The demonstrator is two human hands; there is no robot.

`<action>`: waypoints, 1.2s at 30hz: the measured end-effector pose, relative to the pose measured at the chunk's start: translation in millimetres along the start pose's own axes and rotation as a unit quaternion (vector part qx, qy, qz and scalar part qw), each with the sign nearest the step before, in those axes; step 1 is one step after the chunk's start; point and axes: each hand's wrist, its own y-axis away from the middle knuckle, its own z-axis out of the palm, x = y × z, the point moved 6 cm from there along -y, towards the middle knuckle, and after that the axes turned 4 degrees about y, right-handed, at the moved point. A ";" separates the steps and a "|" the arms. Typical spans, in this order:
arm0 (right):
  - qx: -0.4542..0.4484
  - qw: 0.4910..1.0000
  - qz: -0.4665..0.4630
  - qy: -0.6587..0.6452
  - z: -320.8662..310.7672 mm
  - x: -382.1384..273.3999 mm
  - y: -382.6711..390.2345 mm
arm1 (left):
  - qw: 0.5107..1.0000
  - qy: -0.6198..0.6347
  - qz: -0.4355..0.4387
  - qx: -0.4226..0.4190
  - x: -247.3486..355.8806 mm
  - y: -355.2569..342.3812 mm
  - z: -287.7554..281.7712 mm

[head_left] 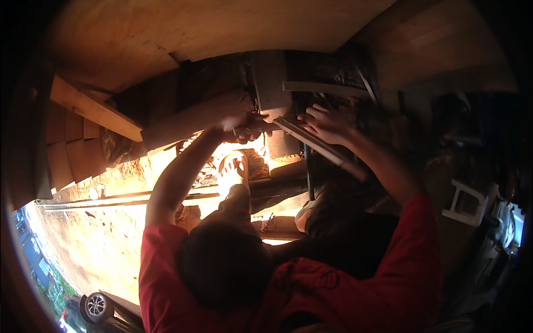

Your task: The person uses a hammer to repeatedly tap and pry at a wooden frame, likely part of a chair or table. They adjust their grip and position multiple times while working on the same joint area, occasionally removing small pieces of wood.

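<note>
My left hand (241, 126) is curled around a dark piece that I cannot make out, in front of an upright board (266, 83). A narrow wooden strip (327, 150) slants from between my hands down to the right. My right hand (325, 122) has bent fingers closed at the strip's upper part. A dark rod (308, 177) stands below that hand. My sandalled left foot (233, 166) is in the sunlight under my left hand.
Plywood panels (205, 22) arch over the workspace. A slanted board (94, 105) and stacked boards (75, 161) are at the left. Long bars (122, 201) lie across the sunlit ground. A white plastic stool (466, 202) is at the right, a vehicle wheel (97, 305) at lower left.
</note>
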 end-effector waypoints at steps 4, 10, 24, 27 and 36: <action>0.072 0.997 0.016 -0.026 5.9 -15.8 4.9 | 0.897 -0.308 0.247 0.200 47.4 41.9 -27.5; 0.171 0.922 0.233 -0.256 76.5 -81.3 0.7 | 0.906 -0.140 0.269 0.296 -39.1 17.8 24.4; 0.303 0.879 0.289 -0.229 103.9 -47.3 82.4 | 0.849 -0.421 0.239 0.211 -5.5 -57.7 -4.9; 0.276 0.865 0.369 -0.199 118.5 -11.0 113.9 | 0.915 -0.278 0.263 0.128 19.8 -44.6 -20.7; 0.118 0.875 0.394 -0.256 200.0 -21.8 94.7 | 0.911 -0.199 0.262 0.249 43.9 -28.4 -7.3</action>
